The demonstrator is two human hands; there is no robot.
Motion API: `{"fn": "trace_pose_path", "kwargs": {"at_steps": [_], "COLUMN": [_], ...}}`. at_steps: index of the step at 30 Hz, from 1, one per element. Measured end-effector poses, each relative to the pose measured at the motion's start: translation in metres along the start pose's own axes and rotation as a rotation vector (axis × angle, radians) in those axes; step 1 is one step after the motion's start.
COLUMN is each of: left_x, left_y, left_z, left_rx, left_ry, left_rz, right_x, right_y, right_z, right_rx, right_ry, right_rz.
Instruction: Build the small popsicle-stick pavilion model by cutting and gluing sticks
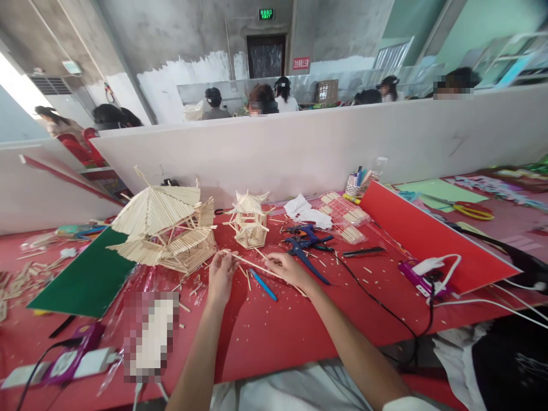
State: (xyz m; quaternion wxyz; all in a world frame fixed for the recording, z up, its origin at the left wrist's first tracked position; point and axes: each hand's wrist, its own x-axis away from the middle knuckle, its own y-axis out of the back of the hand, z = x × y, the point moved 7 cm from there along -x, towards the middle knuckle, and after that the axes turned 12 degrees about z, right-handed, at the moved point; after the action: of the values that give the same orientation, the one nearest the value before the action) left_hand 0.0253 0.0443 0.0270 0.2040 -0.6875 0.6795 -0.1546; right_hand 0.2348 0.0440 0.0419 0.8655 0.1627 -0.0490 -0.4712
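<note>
My left hand (221,278) is closed, pinching one end of a long thin wooden stick (250,264) between thumb and fingers. The stick slants down to the right, passing by my right hand (286,268). That hand is also closed, and a short wooden stick (258,252) pokes out of its fingertips. Just beyond my hands stands a small wooden-stick pavilion (249,228) with upturned roof corners. A larger wooden-stick pavilion (166,228), its roof covered in sticks, is behind and left of my left hand. A blue pen-like tool (264,285) lies below the stick.
Blue-handled glue guns (306,245) with a black cable lie right of my hands. Bagged sticks (345,212), white tissue (306,211) and a red board (428,240) are farther right. A green board (85,277) lies left. A white partition (299,148) edges the red table (274,342).
</note>
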Motion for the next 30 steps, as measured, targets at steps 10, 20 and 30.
{"fn": "trace_pose_path", "kwargs": {"at_steps": [10, 20, 30], "left_x": [-0.001, 0.002, 0.007], "left_y": [0.001, -0.014, -0.031], "left_z": [0.0, 0.01, 0.011], "left_rx": [0.107, 0.067, -0.107], "left_ry": [-0.065, -0.001, -0.01], "left_rz": [-0.057, 0.008, 0.092], "right_x": [0.0, 0.001, -0.004], "right_y": [0.018, 0.007, 0.0], "right_z": [-0.025, -0.007, -0.003], "right_rx": [0.04, -0.04, -0.598], "right_ry": [-0.032, 0.11, 0.067], "right_rz": [-0.099, -0.119, -0.132]}}
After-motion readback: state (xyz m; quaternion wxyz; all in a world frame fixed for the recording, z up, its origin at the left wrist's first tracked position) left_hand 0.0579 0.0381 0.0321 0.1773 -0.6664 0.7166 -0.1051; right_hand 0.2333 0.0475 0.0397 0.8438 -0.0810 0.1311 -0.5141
